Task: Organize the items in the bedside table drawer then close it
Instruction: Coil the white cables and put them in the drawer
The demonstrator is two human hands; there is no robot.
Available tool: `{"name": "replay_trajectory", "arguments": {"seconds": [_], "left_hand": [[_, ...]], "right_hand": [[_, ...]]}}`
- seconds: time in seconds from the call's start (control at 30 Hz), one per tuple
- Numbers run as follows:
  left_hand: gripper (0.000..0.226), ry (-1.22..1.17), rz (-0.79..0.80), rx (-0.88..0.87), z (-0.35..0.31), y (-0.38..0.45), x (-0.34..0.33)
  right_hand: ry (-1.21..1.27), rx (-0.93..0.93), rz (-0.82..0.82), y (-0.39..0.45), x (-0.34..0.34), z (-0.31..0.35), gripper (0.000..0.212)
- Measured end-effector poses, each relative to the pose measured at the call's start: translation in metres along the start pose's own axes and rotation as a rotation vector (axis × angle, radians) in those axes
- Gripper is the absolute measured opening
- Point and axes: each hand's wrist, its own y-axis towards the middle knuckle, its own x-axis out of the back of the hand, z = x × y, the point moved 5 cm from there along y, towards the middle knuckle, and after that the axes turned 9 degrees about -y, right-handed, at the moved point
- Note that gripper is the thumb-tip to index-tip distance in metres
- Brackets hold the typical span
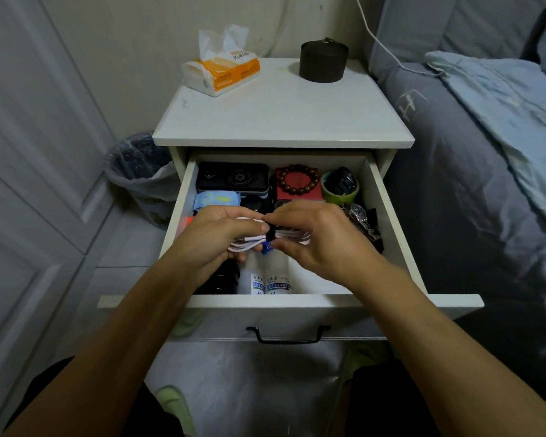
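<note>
**Two hands, one cable bundle over the drawer**

Our left hand pinches the coiled white cable, lying left-to-right above the open drawer. Right hand pinches its black strap mid-bundle, so both grips are equally close.

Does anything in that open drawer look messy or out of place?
Mostly tidy. The wristwatch lies loose and askew against the drawer's right wall, in no container. The white cable isn't stowed: both hands hold it coiled above the drawer.
</note>
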Motion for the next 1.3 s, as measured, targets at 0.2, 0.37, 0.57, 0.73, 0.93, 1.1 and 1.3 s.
{"name": "replay_trajectory", "arguments": {"seconds": [0.2, 0.37, 0.57, 0.73, 0.93, 1.1, 1.3], "left_hand": [[0.011, -0.071, 0.02, 0.039, -0.002, -0.003, 0.0], [0.013, -0.042, 0.012, 0.053, 0.0, -0.005, -0.004], [0.021, 0.145, 0.048, -0.116, -0.008, -0.003, -0.004], [0.02, 0.35, 0.078, -0.298, -0.014, -0.003, -0.011], [0.015, 0.481, 0.083, -0.386, -0.013, -0.005, -0.015], [0.011, 0.445, 0.064, -0.385, -0.012, -0.007, -0.016], [0.013, 0.429, 0.078, -0.369, -0.01, -0.006, -0.015]], "right_hand": [[-0.078, 0.064, -0.036, 0.002, -0.011, 0.0, 0.028], [-0.101, 0.081, -0.068, 0.0, -0.009, 0.0, 0.025], [0.322, -0.331, 0.056, -0.004, 0.0, -0.015, 0.032], [0.563, -0.549, 0.149, -0.009, -0.002, -0.028, 0.018], [0.557, -0.607, 0.202, -0.011, -0.008, -0.034, 0.012], [0.18, -0.496, 0.195, -0.005, -0.011, -0.023, 0.009], [0.175, -0.516, 0.138, -0.003, -0.01, -0.021, 0.008]]}}
